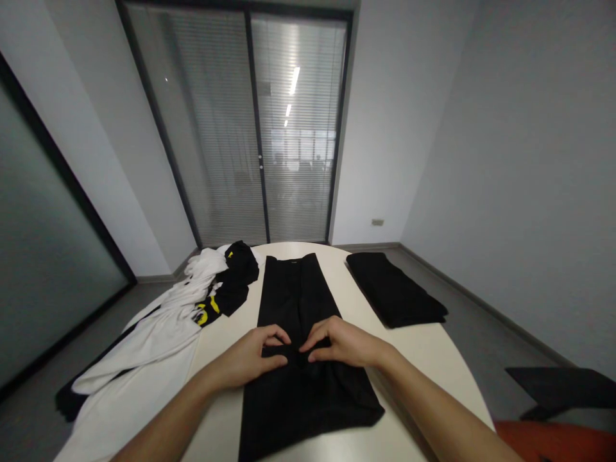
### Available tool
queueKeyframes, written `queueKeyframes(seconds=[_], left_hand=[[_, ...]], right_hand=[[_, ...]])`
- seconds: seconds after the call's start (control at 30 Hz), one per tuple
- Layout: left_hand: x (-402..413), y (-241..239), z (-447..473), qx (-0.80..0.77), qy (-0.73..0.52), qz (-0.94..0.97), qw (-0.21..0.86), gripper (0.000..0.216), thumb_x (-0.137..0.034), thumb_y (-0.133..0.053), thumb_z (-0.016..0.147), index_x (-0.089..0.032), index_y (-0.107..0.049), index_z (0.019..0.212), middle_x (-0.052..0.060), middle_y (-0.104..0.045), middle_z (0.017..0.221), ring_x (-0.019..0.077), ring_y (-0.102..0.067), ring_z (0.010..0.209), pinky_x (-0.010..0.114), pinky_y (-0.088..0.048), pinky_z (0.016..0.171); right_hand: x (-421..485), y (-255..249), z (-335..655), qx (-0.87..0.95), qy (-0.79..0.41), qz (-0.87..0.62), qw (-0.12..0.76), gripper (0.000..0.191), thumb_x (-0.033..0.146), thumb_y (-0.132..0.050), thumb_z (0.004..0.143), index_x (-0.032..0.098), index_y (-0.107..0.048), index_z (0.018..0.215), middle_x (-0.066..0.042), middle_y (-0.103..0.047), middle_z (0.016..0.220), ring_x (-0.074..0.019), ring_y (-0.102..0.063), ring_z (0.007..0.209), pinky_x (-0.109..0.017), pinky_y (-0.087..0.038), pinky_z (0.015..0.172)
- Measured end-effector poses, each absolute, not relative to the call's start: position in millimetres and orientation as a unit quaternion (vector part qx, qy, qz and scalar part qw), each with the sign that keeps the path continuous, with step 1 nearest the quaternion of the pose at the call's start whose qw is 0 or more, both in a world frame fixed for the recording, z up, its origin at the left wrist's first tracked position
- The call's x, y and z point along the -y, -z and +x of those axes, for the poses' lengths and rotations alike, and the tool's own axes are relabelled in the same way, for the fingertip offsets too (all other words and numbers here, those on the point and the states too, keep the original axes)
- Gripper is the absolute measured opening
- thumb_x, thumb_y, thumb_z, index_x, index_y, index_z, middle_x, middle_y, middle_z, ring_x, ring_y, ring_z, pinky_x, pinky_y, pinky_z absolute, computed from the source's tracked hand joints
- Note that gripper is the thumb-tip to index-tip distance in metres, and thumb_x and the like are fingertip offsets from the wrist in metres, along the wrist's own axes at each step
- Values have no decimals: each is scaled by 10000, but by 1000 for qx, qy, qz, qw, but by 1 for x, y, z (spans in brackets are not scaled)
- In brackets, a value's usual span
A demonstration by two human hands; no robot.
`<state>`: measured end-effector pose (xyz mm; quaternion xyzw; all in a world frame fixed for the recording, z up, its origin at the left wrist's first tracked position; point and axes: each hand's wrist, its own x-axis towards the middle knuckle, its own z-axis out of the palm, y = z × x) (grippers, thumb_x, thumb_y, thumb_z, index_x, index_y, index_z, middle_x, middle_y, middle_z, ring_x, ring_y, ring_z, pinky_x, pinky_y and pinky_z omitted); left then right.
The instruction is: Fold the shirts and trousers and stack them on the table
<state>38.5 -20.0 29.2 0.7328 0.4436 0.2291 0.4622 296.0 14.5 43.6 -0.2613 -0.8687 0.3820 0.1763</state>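
Note:
A pair of black trousers (283,295) lies lengthwise before me, its waist end with a small label at the far side of the table. Halfway along it, my left hand (255,356) pinches a raised ridge of the cloth between thumb and fingers. My right hand (339,343) grips the same ridge just to the right, its fingertips close to those of the left. Part of the cloth under both palms is hidden. The near end of the trousers spreads wider, with a loose corner toward the right.
The white table (433,366) has a rounded edge. A folded black garment (394,289) lies at the right. At the left is a loose heap of white clothes (168,321) with a black and yellow garment (240,266). An orange chair (553,443) stands at lower right.

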Motion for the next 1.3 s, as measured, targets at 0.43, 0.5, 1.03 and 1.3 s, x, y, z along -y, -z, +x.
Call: queueKeyframes(seconds=[0.43,0.5,1.03,1.3], left_hand=[[29,-31,50,-489,-191,795,304,401,-337,-757,745,-305,-715,1143,8,-740,1127,242,-660,1049,312,-468,908],[30,-30,52,-484,-195,799,299,398,-352,-769,740,-305,-720,1132,4,-740,1137,246,-660,1058,316,-466,912],[29,-28,56,-474,-201,811,278,279,-291,-686,834,-323,-741,1105,-32,-760,1117,222,-688,1052,314,-463,942],[31,-28,58,-473,-232,793,305,372,-199,-656,789,-300,-628,1145,-24,-762,1083,205,-698,1033,295,-474,894]], right_hand=[[-10,-47,296,846,-403,-295,187,242,363,-726,847,203,-747,1027,-25,-763,974,-182,-707,904,-255,-501,808],[-10,-47,296,848,-402,-290,186,232,349,-728,847,206,-747,1028,-23,-763,974,-182,-707,903,-259,-502,808],[-11,-38,295,837,-411,-309,186,208,300,-734,833,184,-721,1006,-35,-761,984,-184,-712,920,-270,-526,821],[-6,-47,290,866,-346,-312,180,412,460,-805,743,218,-736,1069,-38,-763,1036,-211,-710,954,-271,-512,828]])
